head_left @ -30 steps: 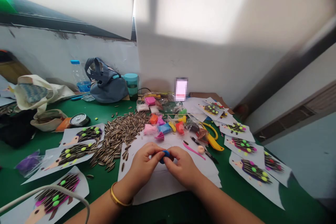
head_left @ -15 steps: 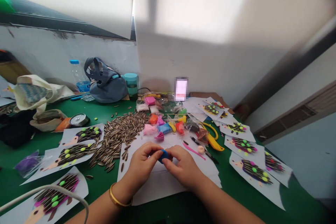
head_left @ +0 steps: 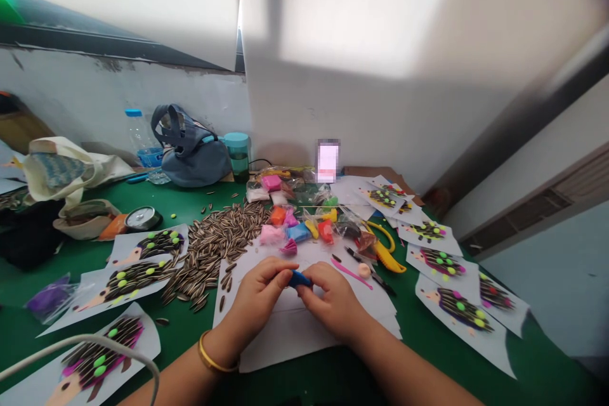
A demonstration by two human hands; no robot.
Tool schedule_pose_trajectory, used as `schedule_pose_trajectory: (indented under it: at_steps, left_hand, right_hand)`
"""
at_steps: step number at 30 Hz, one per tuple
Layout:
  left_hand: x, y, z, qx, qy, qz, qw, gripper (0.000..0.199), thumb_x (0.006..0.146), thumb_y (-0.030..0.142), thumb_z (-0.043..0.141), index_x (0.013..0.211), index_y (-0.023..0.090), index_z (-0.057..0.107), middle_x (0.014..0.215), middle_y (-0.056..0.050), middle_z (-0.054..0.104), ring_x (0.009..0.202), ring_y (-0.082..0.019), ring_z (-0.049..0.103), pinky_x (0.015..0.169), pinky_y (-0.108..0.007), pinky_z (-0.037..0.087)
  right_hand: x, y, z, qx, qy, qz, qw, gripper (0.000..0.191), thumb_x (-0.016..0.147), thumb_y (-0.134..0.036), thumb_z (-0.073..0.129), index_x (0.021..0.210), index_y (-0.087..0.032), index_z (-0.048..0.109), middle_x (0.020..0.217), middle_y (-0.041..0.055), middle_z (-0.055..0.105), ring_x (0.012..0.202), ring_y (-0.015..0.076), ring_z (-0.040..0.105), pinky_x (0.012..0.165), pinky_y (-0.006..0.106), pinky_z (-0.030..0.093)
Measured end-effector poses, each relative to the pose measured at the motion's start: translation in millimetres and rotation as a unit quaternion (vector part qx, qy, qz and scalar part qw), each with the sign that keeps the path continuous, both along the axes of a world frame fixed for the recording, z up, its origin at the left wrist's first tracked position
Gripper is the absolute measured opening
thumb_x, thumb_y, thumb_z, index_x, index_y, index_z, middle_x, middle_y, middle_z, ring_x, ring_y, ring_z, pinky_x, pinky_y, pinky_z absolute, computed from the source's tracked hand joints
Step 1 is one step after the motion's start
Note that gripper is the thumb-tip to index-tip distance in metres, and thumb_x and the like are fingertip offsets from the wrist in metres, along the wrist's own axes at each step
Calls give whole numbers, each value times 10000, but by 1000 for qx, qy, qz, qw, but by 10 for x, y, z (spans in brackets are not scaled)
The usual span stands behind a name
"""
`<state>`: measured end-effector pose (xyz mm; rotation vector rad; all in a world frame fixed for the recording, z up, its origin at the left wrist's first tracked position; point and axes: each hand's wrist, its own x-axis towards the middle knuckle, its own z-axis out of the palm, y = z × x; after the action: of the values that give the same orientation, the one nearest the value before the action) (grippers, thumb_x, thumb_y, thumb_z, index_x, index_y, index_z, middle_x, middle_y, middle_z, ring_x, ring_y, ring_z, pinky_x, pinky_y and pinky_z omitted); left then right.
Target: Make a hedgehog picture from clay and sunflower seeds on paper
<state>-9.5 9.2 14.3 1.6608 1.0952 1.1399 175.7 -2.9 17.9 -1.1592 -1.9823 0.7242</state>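
A small lump of blue modelling clay point(head_left: 299, 279) is pinched between my two hands over a stack of white paper point(head_left: 280, 342). My left hand point(head_left: 259, 292) has thumb and fingers on its left end, and my right hand point(head_left: 330, 298) grips the right end. Just beyond lie clear packets of coloured clay, among them a blue packet point(head_left: 298, 231) and a pink one point(head_left: 272, 235). A pink modelling tool point(head_left: 352, 274) and a ball of peach clay point(head_left: 364, 271) rest on the paper right of my hands.
Striped sunflower seeds point(head_left: 219, 241) are heaped at left. Hedgehog pictures point(head_left: 143, 276) lie on both sides. Yellow-handled scissors point(head_left: 390, 259) sit at right. A blue bag point(head_left: 195, 155) and a teal-lidded bottle point(head_left: 238, 158) stand at the back. A pale cable point(head_left: 95, 339) crosses the front left.
The blue clay looks longer and flatter between my fingers, stretched sideways. My fingertips are slightly farther apart; the things around are unmoved.
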Motion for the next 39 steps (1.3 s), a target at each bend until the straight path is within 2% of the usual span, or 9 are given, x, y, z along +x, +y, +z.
schedule_pose_trajectory:
  at_steps: [2, 5, 9, 15, 21, 26, 32, 36, 39]
  left_hand:
    - [4, -4, -10, 2, 3, -11, 1000, 236, 869, 309, 644, 1074, 261, 750, 980, -52, 698, 913, -210, 642, 830, -330, 503]
    - [17, -16, -3, 15, 12, -31, 999, 149, 828, 282, 698, 947, 256, 785, 859, -33, 657, 823, -189, 632, 769, -302, 502]
    - [17, -19, 24, 24, -8, -21, 999, 113, 840, 308, 704, 823, 231, 785, 777, -21, 617, 752, -167, 615, 713, -277, 493]
    - [16, -21, 19, 16, 7, -39, 999, 215, 863, 311, 670, 1047, 260, 768, 895, -41, 680, 838, -189, 644, 786, -309, 511]
    - [4, -2, -11, 21, 26, -3, 999, 146, 855, 314, 676, 821, 206, 769, 795, -38, 670, 781, -184, 631, 740, -296, 495]
    - [17, 6, -15, 1, 7, -29, 1000, 227, 827, 299, 689, 1031, 235, 765, 869, -35, 683, 812, -189, 645, 762, -307, 511]
    - [35, 0, -15, 7, 32, -13, 999, 136, 832, 314, 688, 795, 213, 771, 773, -34, 680, 764, -186, 633, 732, -298, 493]
    - [33, -3, -13, -7, 13, -23, 1000, 199, 857, 316, 644, 989, 237, 770, 883, -46, 710, 843, -201, 654, 778, -316, 512]
    - [35, -9, 0, -12, 9, -31, 999, 165, 821, 301, 687, 939, 232, 780, 841, -40, 683, 810, -195, 648, 755, -307, 517]
  right_hand:
    - [-4, 9, -17, 6, -6, -13, 1000, 108, 836, -188, 570, 738, -195, 613, 736, 8, 598, 736, 165, 544, 684, 286, 377]
    - [-13, 14, -33, 24, -18, -13, 999, 139, 799, -152, 565, 667, -193, 569, 677, -1, 558, 691, 160, 519, 662, 289, 360]
    - [-3, 13, -2, 6, 18, 6, 1000, 98, 875, -231, 582, 824, -211, 663, 772, 11, 636, 769, 175, 562, 730, 302, 385]
    - [1, 22, -33, 3, 12, -12, 1000, 149, 859, -209, 569, 714, -201, 602, 704, 9, 594, 725, 171, 543, 691, 298, 375]
    - [-14, 8, -44, 0, 8, -13, 1000, 103, 848, -222, 567, 762, -197, 617, 735, 14, 605, 746, 174, 548, 704, 299, 380]
    - [-10, 13, -56, 7, -13, -21, 1000, 128, 827, -199, 545, 699, -192, 549, 706, 14, 571, 717, 170, 526, 669, 292, 360]
    - [-30, 16, -71, 12, -16, -15, 1000, 130, 803, -174, 544, 679, -194, 514, 678, -2, 543, 700, 157, 510, 672, 286, 347]
    - [-23, 12, -60, 10, -19, -16, 1000, 136, 797, -171, 552, 671, -194, 504, 678, -5, 535, 691, 152, 502, 667, 284, 343]
    - [-23, 6, -64, 26, -26, -17, 999, 158, 789, -156, 561, 655, -195, 486, 662, -12, 518, 680, 150, 493, 670, 286, 338]
